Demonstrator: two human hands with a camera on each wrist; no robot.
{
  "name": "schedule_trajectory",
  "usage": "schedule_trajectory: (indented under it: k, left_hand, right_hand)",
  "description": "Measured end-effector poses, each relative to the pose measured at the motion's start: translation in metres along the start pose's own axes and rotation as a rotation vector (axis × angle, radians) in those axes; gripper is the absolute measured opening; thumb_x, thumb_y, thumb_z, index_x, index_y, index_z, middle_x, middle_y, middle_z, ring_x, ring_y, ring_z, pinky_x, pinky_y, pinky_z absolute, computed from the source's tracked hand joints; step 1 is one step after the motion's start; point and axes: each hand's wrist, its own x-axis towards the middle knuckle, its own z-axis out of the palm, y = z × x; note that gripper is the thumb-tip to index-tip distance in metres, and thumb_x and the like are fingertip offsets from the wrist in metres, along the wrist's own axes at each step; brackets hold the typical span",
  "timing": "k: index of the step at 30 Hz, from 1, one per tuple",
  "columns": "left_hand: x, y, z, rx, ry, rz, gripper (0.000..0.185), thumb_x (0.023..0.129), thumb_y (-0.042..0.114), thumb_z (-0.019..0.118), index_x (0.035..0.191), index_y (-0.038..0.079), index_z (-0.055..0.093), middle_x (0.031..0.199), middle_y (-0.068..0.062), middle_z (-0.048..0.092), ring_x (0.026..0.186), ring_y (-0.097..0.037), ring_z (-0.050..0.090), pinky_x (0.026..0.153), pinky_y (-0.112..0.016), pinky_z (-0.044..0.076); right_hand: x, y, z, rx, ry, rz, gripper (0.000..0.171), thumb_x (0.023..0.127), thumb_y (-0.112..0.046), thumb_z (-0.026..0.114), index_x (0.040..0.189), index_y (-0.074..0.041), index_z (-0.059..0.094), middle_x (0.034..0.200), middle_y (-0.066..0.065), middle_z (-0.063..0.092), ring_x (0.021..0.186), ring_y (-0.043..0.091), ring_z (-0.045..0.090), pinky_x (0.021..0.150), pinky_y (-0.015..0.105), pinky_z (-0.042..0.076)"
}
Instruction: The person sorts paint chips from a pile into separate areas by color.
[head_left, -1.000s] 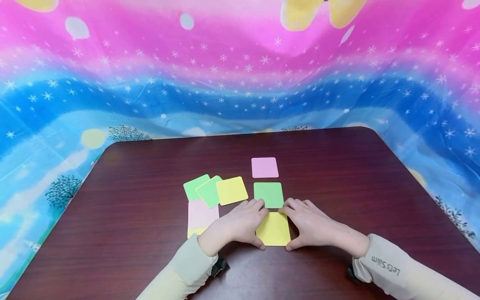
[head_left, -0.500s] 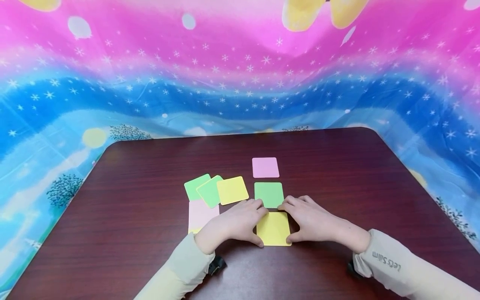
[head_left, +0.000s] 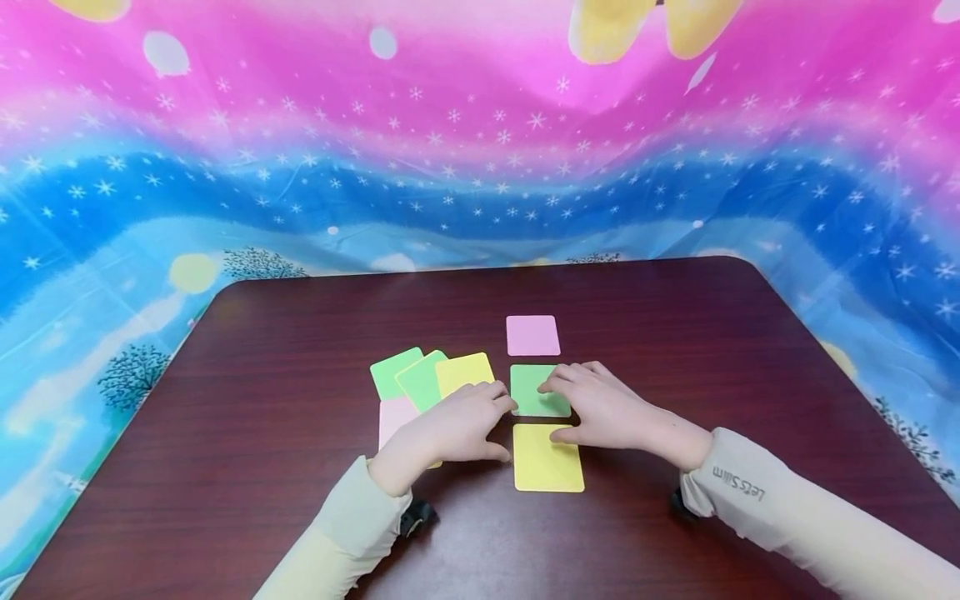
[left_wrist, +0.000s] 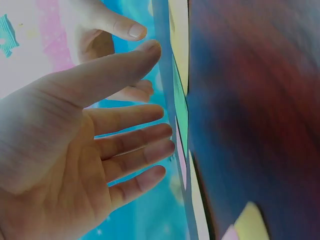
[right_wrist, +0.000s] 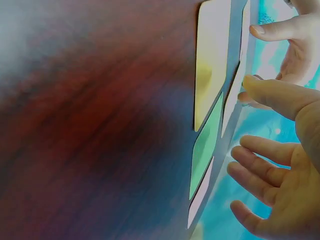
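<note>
Right hand [head_left: 609,410] spread over yellow rounded-square card [head_left: 542,467] and green rounded-square card [head_left: 527,392]; left hand [head_left: 450,427] spread over overlapping green, yellow, pale-pink cards [head_left: 422,382]. Pink rounded-square card [head_left: 533,336] beyond. All cards on dark-red wood-grain table [head_left: 675,325].

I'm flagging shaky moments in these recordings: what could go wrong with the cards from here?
The right hand hovers over the green card and the yellow card just nearer than it; a low sweep might knock them out of line with the far pink card.
The left hand is close to the overlapping cards, which could catch and slide about.
</note>
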Motion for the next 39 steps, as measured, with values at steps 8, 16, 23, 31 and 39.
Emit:
schedule_trajectory:
  k: [8,16,23,31,39]
  left_hand:
    - [-0.008,-0.022,-0.002,-0.121,0.023,-0.051,0.055,0.074,0.040,0.071,0.116,0.007,0.058,0.108,-0.003,0.053,0.099,-0.017,0.052,0.089,-0.030,0.041]
    - [-0.015,-0.045,-0.004,-0.092,0.049,-0.154,0.062,0.072,0.040,0.073,0.119,0.004,0.056,0.109,-0.006,0.052,0.099,-0.020,0.050,0.088,-0.035,0.039]
    - [-0.017,-0.058,-0.003,-0.055,0.072,-0.219,0.064,0.070,0.038,0.075,0.120,0.002,0.055,0.109,-0.007,0.050,0.097,-0.020,0.048,0.084,-0.035,0.038]
    - [-0.016,-0.066,-0.001,-0.019,0.057,-0.281,0.075,0.069,0.045,0.073,0.123,-0.001,0.050,0.111,-0.010,0.049,0.099,-0.024,0.048,0.087,-0.037,0.038]
    - [-0.016,-0.069,0.001,-0.023,0.031,-0.331,0.085,0.069,0.048,0.073,0.131,-0.002,0.043,0.120,-0.013,0.047,0.108,-0.027,0.047,0.093,-0.041,0.037]
  right_hand:
    - [0.023,-0.003,0.007,0.013,0.006,0.008,0.059,0.067,-0.044,0.075,0.113,-0.011,0.059,0.110,-0.001,0.055,0.105,0.018,0.051,0.091,0.042,0.034]
    - [0.040,0.001,0.008,0.012,-0.009,0.025,0.066,0.067,-0.048,0.073,0.119,-0.012,0.057,0.113,-0.002,0.054,0.108,0.018,0.049,0.090,0.043,0.033]
    - [0.052,-0.001,0.011,0.009,-0.022,0.003,0.069,0.067,-0.049,0.072,0.123,-0.011,0.055,0.119,0.000,0.053,0.112,0.019,0.047,0.092,0.044,0.032]
    - [0.065,0.000,0.013,0.006,-0.052,-0.009,0.072,0.069,-0.049,0.071,0.126,-0.011,0.051,0.124,0.001,0.051,0.116,0.020,0.046,0.095,0.044,0.031]
    - [0.079,0.004,0.017,-0.008,-0.147,-0.013,0.079,0.071,-0.051,0.069,0.134,-0.010,0.044,0.136,0.003,0.044,0.125,0.023,0.039,0.101,0.047,0.027]
